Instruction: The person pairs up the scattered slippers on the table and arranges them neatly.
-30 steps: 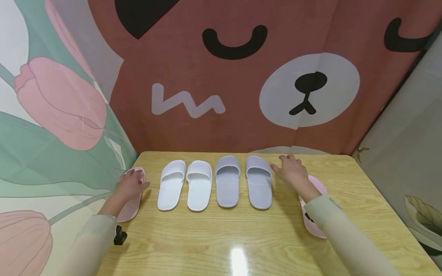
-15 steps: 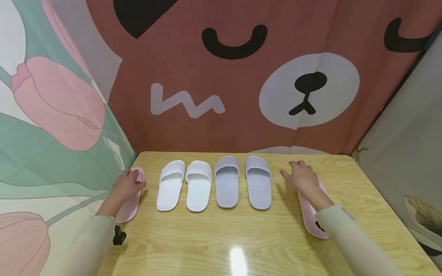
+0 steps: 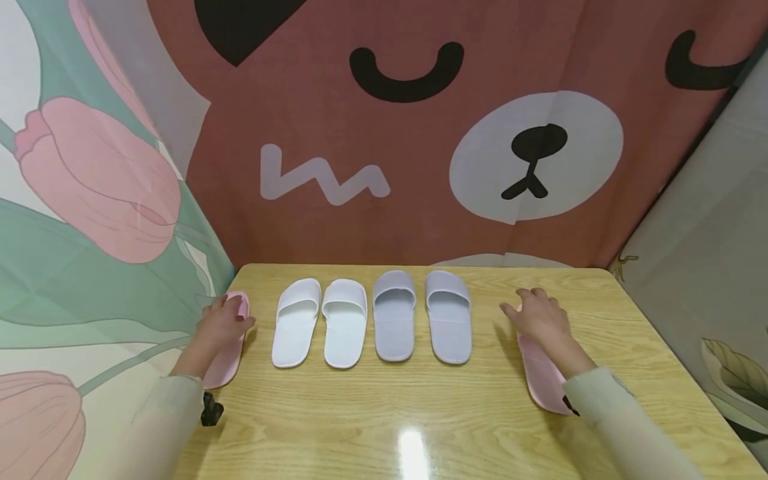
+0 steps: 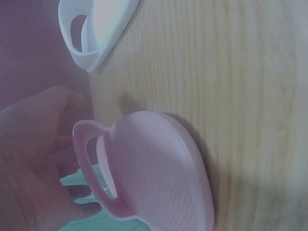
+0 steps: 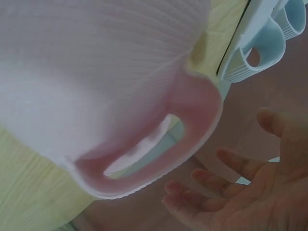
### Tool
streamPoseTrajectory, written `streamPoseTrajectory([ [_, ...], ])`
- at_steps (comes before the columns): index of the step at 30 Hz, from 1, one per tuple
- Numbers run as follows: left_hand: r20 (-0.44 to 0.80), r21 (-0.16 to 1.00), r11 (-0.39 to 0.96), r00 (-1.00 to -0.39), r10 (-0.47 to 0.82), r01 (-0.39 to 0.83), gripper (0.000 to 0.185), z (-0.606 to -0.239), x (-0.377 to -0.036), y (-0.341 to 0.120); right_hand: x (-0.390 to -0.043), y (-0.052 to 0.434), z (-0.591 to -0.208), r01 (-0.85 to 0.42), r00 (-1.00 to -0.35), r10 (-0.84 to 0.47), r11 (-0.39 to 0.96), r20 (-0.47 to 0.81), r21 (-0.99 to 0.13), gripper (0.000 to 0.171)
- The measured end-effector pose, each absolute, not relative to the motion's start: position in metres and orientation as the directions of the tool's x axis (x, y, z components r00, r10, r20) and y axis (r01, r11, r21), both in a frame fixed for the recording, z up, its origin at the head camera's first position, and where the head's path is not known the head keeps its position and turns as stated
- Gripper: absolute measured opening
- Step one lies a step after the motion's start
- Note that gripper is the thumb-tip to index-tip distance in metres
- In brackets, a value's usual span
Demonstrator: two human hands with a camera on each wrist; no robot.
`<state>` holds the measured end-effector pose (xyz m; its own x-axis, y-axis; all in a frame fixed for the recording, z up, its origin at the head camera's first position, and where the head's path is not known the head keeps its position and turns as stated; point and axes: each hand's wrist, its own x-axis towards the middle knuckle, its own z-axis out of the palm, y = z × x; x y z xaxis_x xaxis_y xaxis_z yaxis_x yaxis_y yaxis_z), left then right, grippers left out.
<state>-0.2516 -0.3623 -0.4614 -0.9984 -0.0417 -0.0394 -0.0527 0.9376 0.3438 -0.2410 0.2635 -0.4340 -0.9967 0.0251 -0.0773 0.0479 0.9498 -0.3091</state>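
At the table's left side, my left hand (image 3: 221, 327) hovers over a pink slipper (image 3: 231, 365), its fingers loosely bent. The left wrist view shows that slipper's strap (image 4: 89, 166) right beside the fingers, with nothing gripped. On the right, my right hand (image 3: 543, 321) is held above the other pink slipper (image 3: 540, 377), thumb and fingers spread. That slipper's open strap (image 5: 192, 130) faces the palm in the right wrist view, the fingertips apart from it. The forearm and hand hide part of the right slipper.
Between the hands lie a pair of white slippers (image 3: 346, 337) and a pair of grey slippers (image 3: 395, 333), side by side on the wooden table (image 3: 336, 427). A bear-print curtain (image 3: 336, 233) hangs behind the table. A flower-print cloth (image 3: 120, 287) stands along the left.
My right hand has moved right, away from the grey slippers and over the right pink slipper. My left hand has hardly moved, and the slippers lie as before.
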Motion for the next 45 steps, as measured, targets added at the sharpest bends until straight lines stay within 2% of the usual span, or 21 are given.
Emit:
streamPoseTrajectory([
  [8, -0.033, 0.35, 0.934, -0.997, -0.067, -0.074, 0.068, -0.462, -0.255, -0.358, -0.23, 0.276, -0.44, 0.089, -0.989, 0.048, 0.949, -0.139, -0.303, 0.078],
  [25, -0.078, 0.369, 0.919, -0.99, -0.117, -0.138, 0.079, -0.469, -0.259, -0.367, -0.216, 0.295, -0.452, 0.067, -0.993, 0.033, 0.95, -0.114, -0.306, 0.075],
  [45, -0.139, 0.365, 0.912, -0.98, -0.144, -0.186, 0.083, -0.471, -0.256, -0.369, -0.215, 0.292, -0.463, 0.071, -0.99, 0.023, 0.929, -0.136, -0.362, 0.089],
])
